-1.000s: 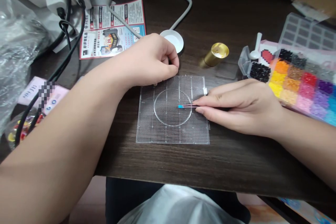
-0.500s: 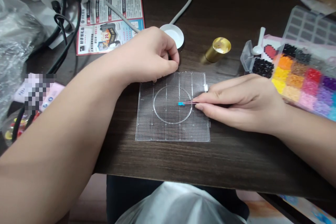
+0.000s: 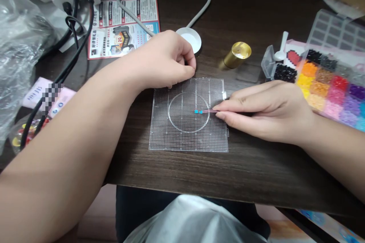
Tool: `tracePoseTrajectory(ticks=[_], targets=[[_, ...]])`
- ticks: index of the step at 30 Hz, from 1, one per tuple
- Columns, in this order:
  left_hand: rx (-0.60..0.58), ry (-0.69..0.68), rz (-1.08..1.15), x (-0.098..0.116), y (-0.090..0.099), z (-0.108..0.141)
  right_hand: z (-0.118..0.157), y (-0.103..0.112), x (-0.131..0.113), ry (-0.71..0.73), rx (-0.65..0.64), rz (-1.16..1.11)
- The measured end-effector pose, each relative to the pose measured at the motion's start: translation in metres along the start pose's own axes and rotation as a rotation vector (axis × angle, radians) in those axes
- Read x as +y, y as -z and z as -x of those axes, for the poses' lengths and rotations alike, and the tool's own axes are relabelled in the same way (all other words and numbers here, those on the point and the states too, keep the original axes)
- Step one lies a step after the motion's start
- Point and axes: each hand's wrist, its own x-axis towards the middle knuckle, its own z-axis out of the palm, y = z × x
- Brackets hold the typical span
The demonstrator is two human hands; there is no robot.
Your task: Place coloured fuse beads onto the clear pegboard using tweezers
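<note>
A clear square pegboard [image 3: 171,142] with a round outline lies flat on the dark wooden table. My right hand [image 3: 262,112] pinches a pair of thin tweezers [image 3: 212,111] at the board's right side. Their tips are at a small blue bead [image 3: 200,112]; whether they grip it I cannot tell. Just left of it, other blue beading [image 3: 195,111] sits on the board inside the circle. My left hand [image 3: 175,60] rests by the board's far edge, fingers curled with thumb and forefinger together; anything between them is hidden.
Right of the board stands a compartment box of coloured beads [image 3: 322,83], with a white scoop [image 3: 282,47] beside it. A gold cylinder [image 3: 238,55] and a white round disc on a cable [image 3: 190,39] lie beyond the board. Leaflet [image 3: 124,26], black cables [image 3: 75,55] and plastic wrap [image 3: 23,26] are at left.
The tweezer tips have drawn slightly right, and a small gap now shows between the blue beads. My left hand keeps its pose; the whole view has shifted a little.
</note>
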Motion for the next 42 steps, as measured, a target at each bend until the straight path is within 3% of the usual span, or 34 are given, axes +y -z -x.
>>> tracePoseTrajectory(ticks=[10,15,18,22,25,28,34,42], targets=[[-0.020,0.019,0.017,0.004,0.001,0.000,0.003,-0.001,-0.001,-0.051,0.041,0.011],[-0.043,0.045,0.000,0.002,0.003,0.001,0.023,0.011,-0.013,-0.077,0.137,-0.025],[-0.029,0.051,-0.019,0.003,0.003,-0.001,0.053,0.025,-0.023,-0.169,0.252,0.082],[-0.001,0.042,-0.068,0.009,0.003,-0.001,0.112,0.045,-0.033,-0.396,0.558,0.301],[-0.011,0.031,-0.054,0.010,0.003,0.000,0.155,0.057,-0.032,-0.550,0.763,0.398],[-0.021,0.034,-0.021,0.007,0.003,-0.001,0.184,0.063,-0.026,-0.614,0.901,0.432],[-0.014,0.016,-0.010,0.002,0.003,-0.003,0.196,0.057,-0.012,-0.723,1.057,0.479],[-0.032,0.015,0.047,0.006,0.005,0.001,0.200,0.060,-0.017,-0.652,1.060,0.442]])
